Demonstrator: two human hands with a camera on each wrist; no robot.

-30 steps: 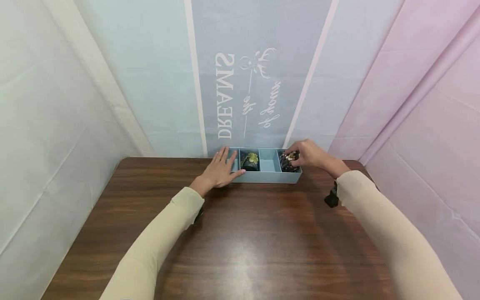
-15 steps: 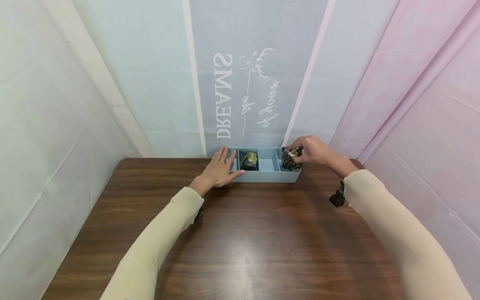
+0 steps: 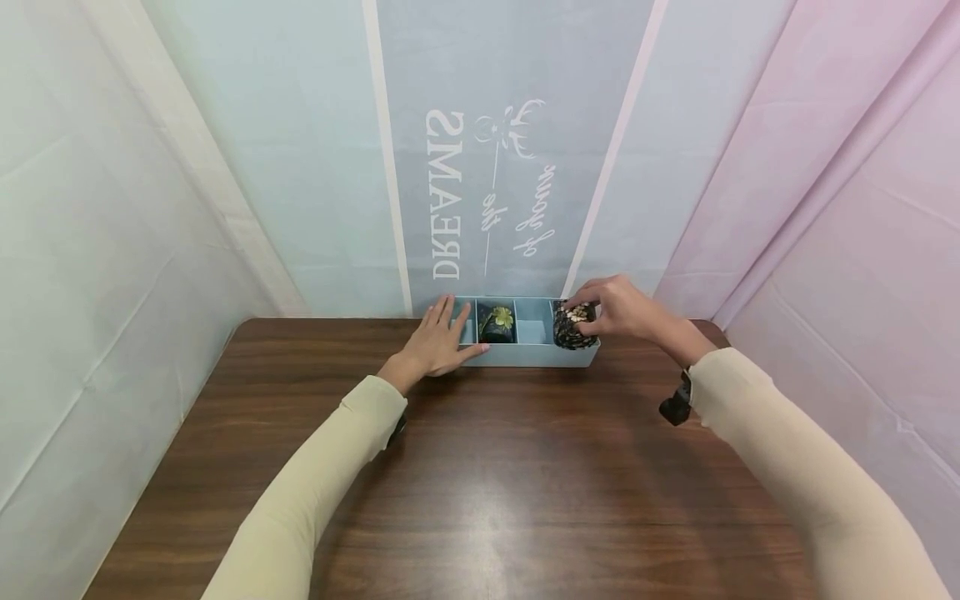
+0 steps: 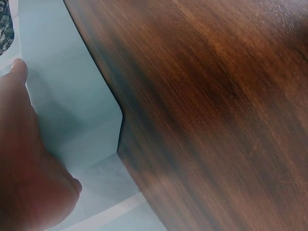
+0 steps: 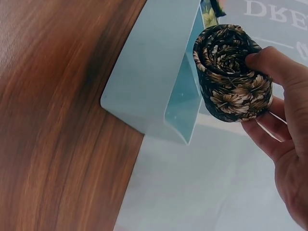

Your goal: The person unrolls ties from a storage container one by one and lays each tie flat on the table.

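A long light-blue box with compartments stands at the table's back edge. My left hand lies with spread, straight fingers over its left end, thumb along the front rim. My right hand pinches a rolled floral cloth, black with beige blossoms, between thumb and fingers. In the right wrist view, the cloth shows its coiled end and is raised above the box's right end compartment. Another dark roll with a yellow-green flower sits in a compartment beside the left thumb. The leftmost compartment is partly hidden by the left hand.
The brown wooden table spreads out in front of the box. Right behind the box hangs a pale printed curtain, and fabric walls close in both sides. The compartment between the two rolls is bare.
My right hand has drawn the floral cloth up from the right end compartment; it shifted slightly right, then left and toward the front rim. The left hand has stayed in place.
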